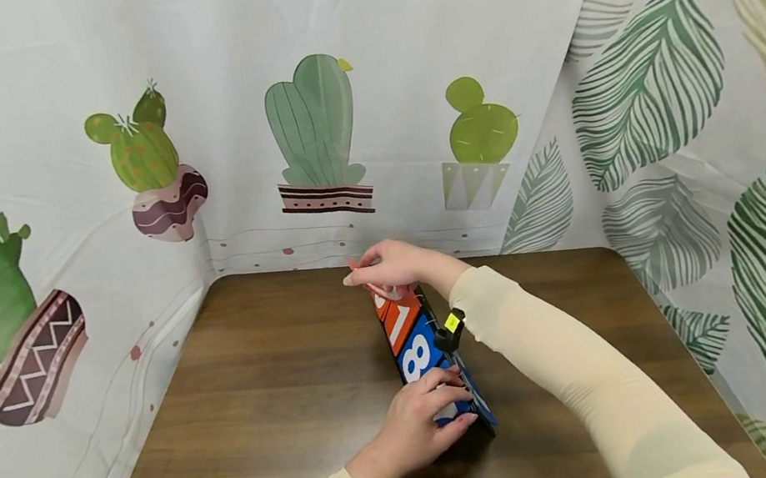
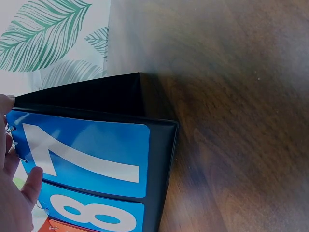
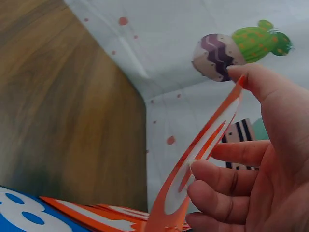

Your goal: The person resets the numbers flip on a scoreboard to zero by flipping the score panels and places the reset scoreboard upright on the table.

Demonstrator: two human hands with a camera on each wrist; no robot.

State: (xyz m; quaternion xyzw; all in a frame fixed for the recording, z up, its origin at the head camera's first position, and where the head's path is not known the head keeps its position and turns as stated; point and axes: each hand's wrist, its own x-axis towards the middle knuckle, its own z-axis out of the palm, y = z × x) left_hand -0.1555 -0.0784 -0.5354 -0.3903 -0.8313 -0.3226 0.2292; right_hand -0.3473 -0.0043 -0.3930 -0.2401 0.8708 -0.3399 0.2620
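Observation:
A tabletop flip scoreboard (image 1: 416, 359) stands tent-like on the table, with blue and orange number cards on rings along its top ridge. My left hand (image 1: 417, 423) grips the ridge at the near end, beside a blue card with a white 7 (image 2: 91, 154); one fingertip touches that card. At the far end my right hand (image 1: 393, 264) pinches an orange number card (image 3: 198, 145) by its edge between thumb and finger. That card is lifted and slightly bent, above other orange cards (image 3: 87, 212). A blue 8 card (image 2: 94, 212) lies between the hands.
The brown wooden table (image 1: 262, 378) extends on both sides of the scoreboard. White curtains printed with cacti (image 1: 315, 132) and leaves (image 1: 652, 75) hang behind and along the sides. The scoreboard's black backing (image 2: 161, 145) stands near the table's middle.

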